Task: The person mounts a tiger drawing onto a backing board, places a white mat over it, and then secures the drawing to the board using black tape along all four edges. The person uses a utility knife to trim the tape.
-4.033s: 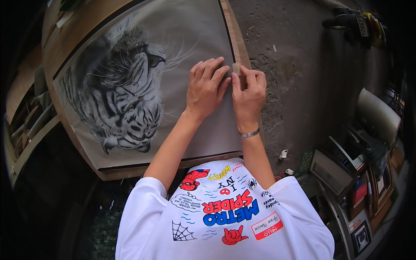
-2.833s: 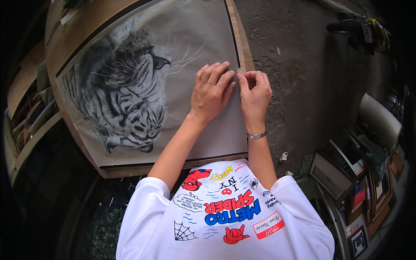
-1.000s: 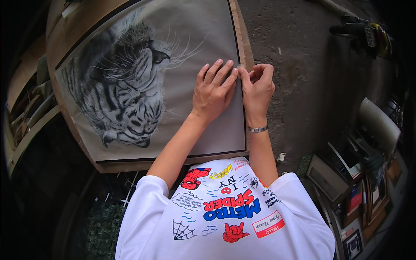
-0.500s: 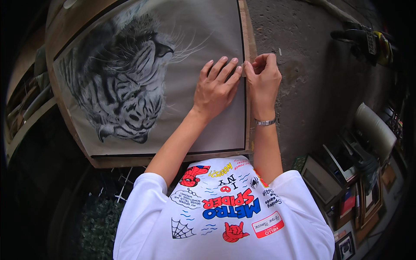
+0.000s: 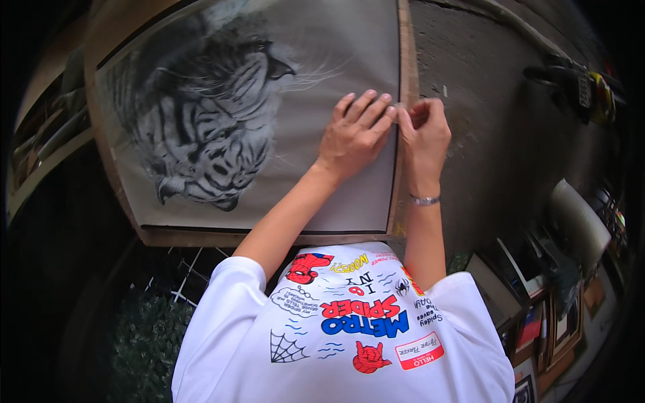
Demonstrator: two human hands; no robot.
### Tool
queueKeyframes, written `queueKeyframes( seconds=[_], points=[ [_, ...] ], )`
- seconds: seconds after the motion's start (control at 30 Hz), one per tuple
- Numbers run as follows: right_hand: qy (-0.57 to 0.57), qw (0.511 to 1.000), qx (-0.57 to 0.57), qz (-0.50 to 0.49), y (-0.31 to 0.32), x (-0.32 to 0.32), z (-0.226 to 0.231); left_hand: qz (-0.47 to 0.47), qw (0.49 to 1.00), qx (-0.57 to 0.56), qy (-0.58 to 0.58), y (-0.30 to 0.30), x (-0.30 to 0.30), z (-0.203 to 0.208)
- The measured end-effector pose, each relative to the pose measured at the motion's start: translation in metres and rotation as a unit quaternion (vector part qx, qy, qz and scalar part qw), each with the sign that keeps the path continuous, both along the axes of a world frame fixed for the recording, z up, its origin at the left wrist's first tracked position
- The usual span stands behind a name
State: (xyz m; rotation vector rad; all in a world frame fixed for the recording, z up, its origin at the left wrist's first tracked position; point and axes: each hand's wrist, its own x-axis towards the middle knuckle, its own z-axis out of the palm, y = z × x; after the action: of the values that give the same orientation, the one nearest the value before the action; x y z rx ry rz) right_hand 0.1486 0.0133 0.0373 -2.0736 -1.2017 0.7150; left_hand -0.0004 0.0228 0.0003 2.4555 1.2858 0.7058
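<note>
A black-and-white tiger drawing [image 5: 208,144] on grey paper, edged in black, lies on a wooden board [image 5: 115,176]. My left hand [image 5: 356,138] rests flat on the bare right part of the paper, its fingers stretched out toward the right border. Just beside those fingertips, at the board's right edge, my right hand [image 5: 426,138] is closed in a pinch. A small pale bit shows at its thumb tip, too small to name. A metal-banded watch or bracelet [image 5: 425,200] circles my right wrist.
Grey ground [image 5: 484,134] stretches beyond the board's right edge. A motorbike [image 5: 583,93] stands at the far right. Framed pictures [image 5: 568,312] lean in a stack at the lower right. Green foliage [image 5: 149,342] and a white wire rack [image 5: 187,275] are at the lower left.
The whole view has shifted, so board and hands appear farther right. Against the board, both hands stay at nearly the same spot on its right edge, the right still pinching.
</note>
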Motion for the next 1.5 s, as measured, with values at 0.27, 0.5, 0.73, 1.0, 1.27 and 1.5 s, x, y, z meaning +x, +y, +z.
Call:
queueKeyframes(
  seconds=[0.27,0.5,0.73,1.0,1.27,1.5],
  points=[
    [-0.025,0.997,0.058,0.047,-0.013,-0.004,-0.005,0.003,1.0,0.017,-0.013,-0.002,0.0,-0.003],
    [-0.176,0.977,0.091,0.079,-0.043,-0.026,-0.02,0.038,0.997,-0.064,-0.007,-0.033,-0.01,0.005],
    [-0.254,0.959,0.035,0.118,-0.039,-0.016,-0.021,0.083,0.986,-0.143,0.012,-0.102,-0.058,0.017],
    [-0.31,0.934,-0.017,0.178,-0.048,-0.012,-0.004,0.109,0.98,-0.167,0.025,-0.175,-0.099,0.025],
    [-0.317,0.923,-0.021,0.217,-0.053,-0.006,0.001,0.115,0.974,-0.194,-0.014,-0.218,-0.086,0.029],
    [-0.279,0.918,-0.006,0.283,-0.049,0.011,0.002,0.072,0.976,-0.207,-0.002,-0.246,-0.065,0.044]
  ],
)
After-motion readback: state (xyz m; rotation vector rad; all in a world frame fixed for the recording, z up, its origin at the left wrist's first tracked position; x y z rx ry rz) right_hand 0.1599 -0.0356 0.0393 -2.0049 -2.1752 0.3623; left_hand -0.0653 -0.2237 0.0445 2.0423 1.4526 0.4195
